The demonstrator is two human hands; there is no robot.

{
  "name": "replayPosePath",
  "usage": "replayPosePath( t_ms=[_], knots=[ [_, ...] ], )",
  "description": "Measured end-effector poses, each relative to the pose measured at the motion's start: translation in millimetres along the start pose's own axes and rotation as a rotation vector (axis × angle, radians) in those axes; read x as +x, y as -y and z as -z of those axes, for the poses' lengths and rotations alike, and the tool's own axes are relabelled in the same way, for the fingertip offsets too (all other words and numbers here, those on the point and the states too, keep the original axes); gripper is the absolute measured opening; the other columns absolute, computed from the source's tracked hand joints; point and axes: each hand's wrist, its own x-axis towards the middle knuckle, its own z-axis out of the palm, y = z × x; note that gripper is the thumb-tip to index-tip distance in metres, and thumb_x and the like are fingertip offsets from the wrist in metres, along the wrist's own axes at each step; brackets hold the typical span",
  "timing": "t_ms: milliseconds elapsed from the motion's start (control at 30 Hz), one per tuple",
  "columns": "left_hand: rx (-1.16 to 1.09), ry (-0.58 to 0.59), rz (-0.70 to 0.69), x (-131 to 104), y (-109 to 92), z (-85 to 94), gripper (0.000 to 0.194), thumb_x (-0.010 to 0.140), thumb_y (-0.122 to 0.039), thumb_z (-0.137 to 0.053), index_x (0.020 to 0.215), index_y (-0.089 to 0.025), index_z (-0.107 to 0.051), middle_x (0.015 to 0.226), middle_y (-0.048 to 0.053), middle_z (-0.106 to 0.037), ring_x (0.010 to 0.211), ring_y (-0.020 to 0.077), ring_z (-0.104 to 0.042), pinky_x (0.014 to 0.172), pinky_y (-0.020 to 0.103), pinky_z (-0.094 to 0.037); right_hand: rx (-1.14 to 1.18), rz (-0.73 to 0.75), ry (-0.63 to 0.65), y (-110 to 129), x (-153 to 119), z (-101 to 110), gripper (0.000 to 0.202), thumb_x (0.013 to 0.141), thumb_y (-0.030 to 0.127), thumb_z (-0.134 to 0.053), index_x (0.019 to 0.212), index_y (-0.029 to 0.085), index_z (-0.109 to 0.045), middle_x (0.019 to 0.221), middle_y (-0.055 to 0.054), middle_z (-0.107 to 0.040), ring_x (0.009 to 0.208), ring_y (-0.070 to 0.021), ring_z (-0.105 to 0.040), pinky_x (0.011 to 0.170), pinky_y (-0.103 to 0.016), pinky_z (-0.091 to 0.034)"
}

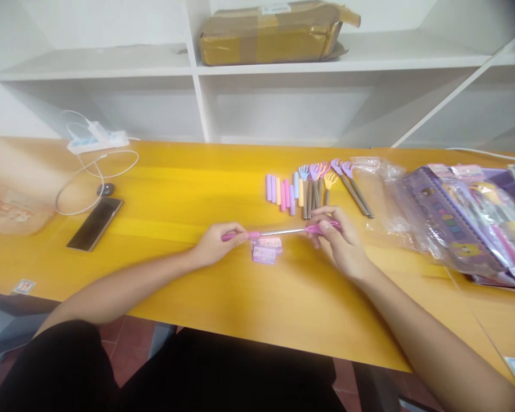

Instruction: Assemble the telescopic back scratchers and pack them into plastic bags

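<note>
Across the middle of the desk I hold a pink back scratcher [282,232] level, its silver rod stretched between both hands. My left hand [223,243] is closed on its pink handle. The fingers of my right hand [337,234] are closed round the pink claw end. Just below the rod lie small pink and purple printed cards [264,254]. Beyond my hands sit loose coloured handle sleeves [278,193] in a row. Beside them are several back scratchers with coloured claw heads [320,180] and bare metal rods.
On the right, a purple display box [446,217] holds packed items, with clear plastic bags [386,189] against it. A phone [95,224], a white cable and a power strip [98,140] are on the left. A taped carton [270,34] rests on the shelf behind.
</note>
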Motion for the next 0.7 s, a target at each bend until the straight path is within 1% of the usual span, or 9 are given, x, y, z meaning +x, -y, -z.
replayPosePath(
  t_ms=[100, 200, 433, 533, 700],
  knots=[
    [0.025, -0.002, 0.004, -2, -2, -2.0, 0.034, 0.096, -0.050, -0.068, 0.098, -0.017, -0.077, 0.096, 0.005, -0.079, 0.087, 0.0176, -0.071, 0.083, 0.027, -0.054, -0.021, -0.008, 0.085, -2, -5, -10, 0.033, 0.107, 0.051, -0.059, 0.126, 0.025, -0.052, 0.083, 0.001, -0.065, 0.059, -0.0124, -0.057, 0.058, -0.027, -0.052],
    [0.037, -0.010, 0.010, -4, -4, -3.3, 0.032, 0.095, -0.048, -0.070, 0.097, -0.018, -0.079, 0.094, 0.005, -0.080, 0.086, 0.0179, -0.071, 0.081, 0.027, -0.054, -0.037, -0.026, 0.126, -4, -11, -20, 0.033, 0.109, 0.051, -0.056, 0.129, 0.026, -0.048, 0.083, 0.002, -0.063, 0.059, -0.0122, -0.058, 0.058, -0.027, -0.051],
    [0.004, -0.020, 0.018, -5, 0, -4.4, 0.034, 0.093, -0.051, -0.074, 0.095, -0.018, -0.081, 0.099, 0.006, -0.082, 0.088, 0.0184, -0.073, 0.081, 0.026, -0.054, -0.011, -0.037, 0.118, -1, -19, -35, 0.037, 0.108, 0.052, -0.057, 0.133, 0.028, -0.044, 0.082, 0.002, -0.062, 0.058, -0.0122, -0.056, 0.057, -0.026, -0.050],
    [0.005, -0.022, 0.014, -6, 1, -4.5, 0.033, 0.094, -0.050, -0.074, 0.094, -0.017, -0.080, 0.096, 0.006, -0.082, 0.087, 0.0182, -0.073, 0.080, 0.026, -0.054, 0.002, -0.043, 0.113, -1, -20, -38, 0.038, 0.107, 0.051, -0.058, 0.135, 0.028, -0.043, 0.084, 0.002, -0.061, 0.059, -0.0123, -0.056, 0.056, -0.026, -0.049],
    [0.033, -0.030, -0.005, -6, -1, -4.2, 0.031, 0.093, -0.047, -0.075, 0.092, -0.017, -0.080, 0.090, 0.005, -0.080, 0.084, 0.0178, -0.072, 0.078, 0.026, -0.054, 0.033, -0.039, 0.108, -1, -23, -42, 0.035, 0.108, 0.047, -0.058, 0.135, 0.029, -0.044, 0.081, 0.003, -0.058, 0.061, -0.0127, -0.054, 0.058, -0.028, -0.049]
  ],
)
